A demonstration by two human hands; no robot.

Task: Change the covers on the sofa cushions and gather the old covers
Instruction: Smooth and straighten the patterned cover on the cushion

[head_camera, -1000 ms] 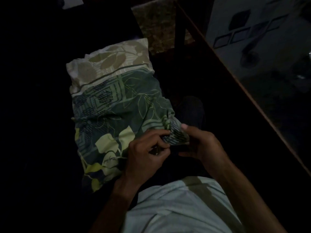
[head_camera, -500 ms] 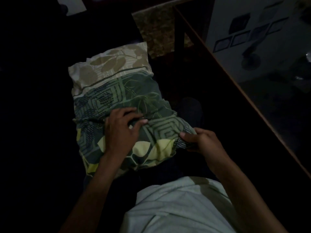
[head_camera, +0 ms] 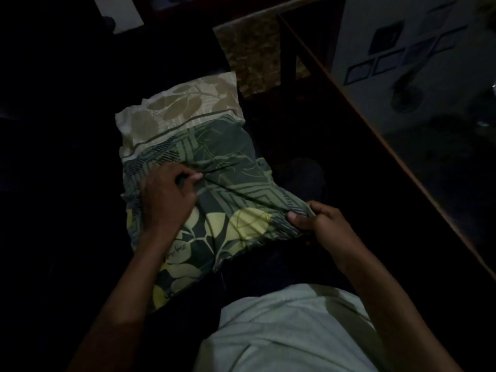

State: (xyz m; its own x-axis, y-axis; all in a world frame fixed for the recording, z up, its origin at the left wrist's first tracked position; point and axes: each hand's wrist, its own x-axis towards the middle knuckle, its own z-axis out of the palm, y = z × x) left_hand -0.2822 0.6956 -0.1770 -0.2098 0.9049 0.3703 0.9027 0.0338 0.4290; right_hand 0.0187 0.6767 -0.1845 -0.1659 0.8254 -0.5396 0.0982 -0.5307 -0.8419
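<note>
Your left hand (head_camera: 167, 196) lies on top of the cushion (head_camera: 188, 146), knuckles up, with the fingers curled and the thumb meeting them to pinch a fold of the green cover (head_camera: 228, 183) near its middle. Creases run out from that pinch toward the right. Your right hand (head_camera: 322, 226) grips the cover's near right corner, the thumb on top and the fingers curled under the gathered cloth, so the fabric bunches there.

The cover is dark green with pale green bands in squared, nested patterns, thin leaf outlines higher up, and large yellow and pale leaf shapes along the near edge. It lies over most of the cushion, wrinkled and loose. At the far end the cushion shows beyond the cover's edge: cream cloth with big tan leaves and a white corner on the left.

The cushion rests in front of you on something too dark to make out, its long side running away from you and tilted slightly left. Your pale shirt (head_camera: 281, 331) fills the bottom of the view. To the right, well apart from the cushion, a wood-edged glass surface (head_camera: 402, 162) runs diagonally, with dim reflections in it. Beyond the cushion's far right corner is a patch of mottled brown floor (head_camera: 252, 52).
</note>
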